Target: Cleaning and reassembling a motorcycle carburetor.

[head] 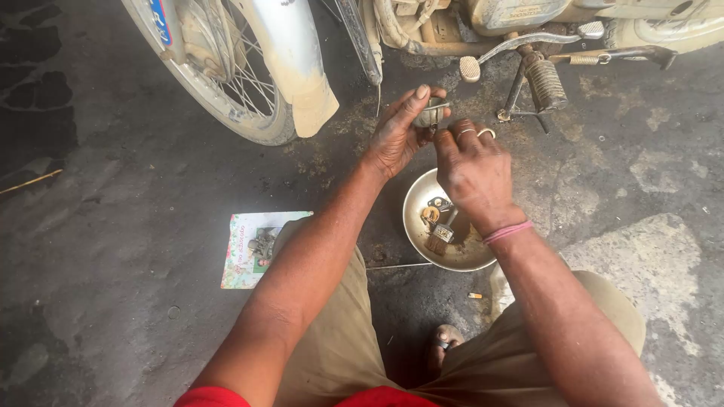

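Observation:
My left hand (398, 134) holds a small round metal part (431, 114) between thumb and fingers, above a metal bowl (419, 197). My right hand (471, 169), with rings on two fingers and a pink band at the wrist, is curled against the same part, fingertips touching it. What the right fingers pinch is hidden. In the bowl lie a small brush (440, 236) and a few small metal pieces (431, 214). Both hands are greasy.
A motorcycle stands ahead: front wheel (219, 75) with a pale mudguard (298, 68) at left, footrest and kick lever (543, 79) at right. A printed card (245, 260) with small parts on it lies on the oily concrete by my left knee. A cigarette butt (474, 295) lies near my foot.

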